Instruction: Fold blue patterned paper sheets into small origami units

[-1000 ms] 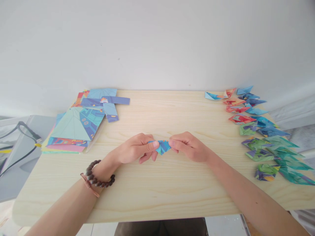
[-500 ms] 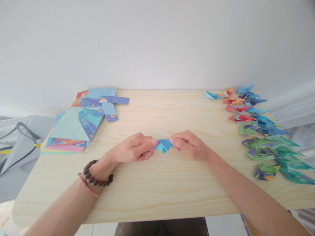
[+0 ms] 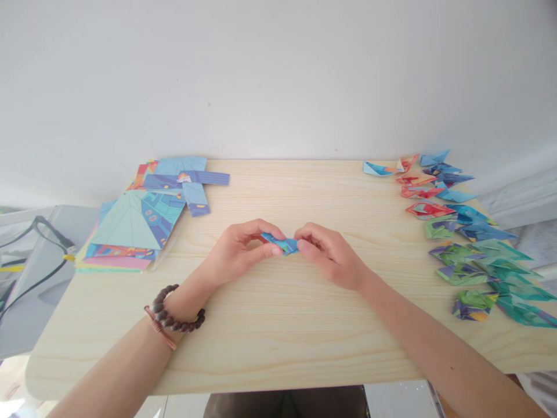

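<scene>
A small piece of folded blue origami paper (image 3: pixel 288 246) is pinched between my two hands above the middle of the table. My left hand (image 3: pixel 243 249) grips its left part between thumb and fingers, and a narrow blue end pokes up past the thumb. On the other side, my right hand (image 3: pixel 328 253) holds the right end with thumb and index finger. The fingertips cover part of the paper, so its full shape is hidden.
Patterned paper sheets (image 3: pixel 126 223) lie stacked at the table's left, with blue paper strips (image 3: pixel 195 179) on top. Several folded paper boats (image 3: pixel 422 209) line the right side in red, blue and green. Black cables (image 3: pixel 52 232) lie left of the wooden table (image 3: pixel 261 342).
The folded paper has turned and tilted, with its left end now pointing up and left. My left hand's fingers have opened out from a fist-like grip, and both hands have drawn closer together.
</scene>
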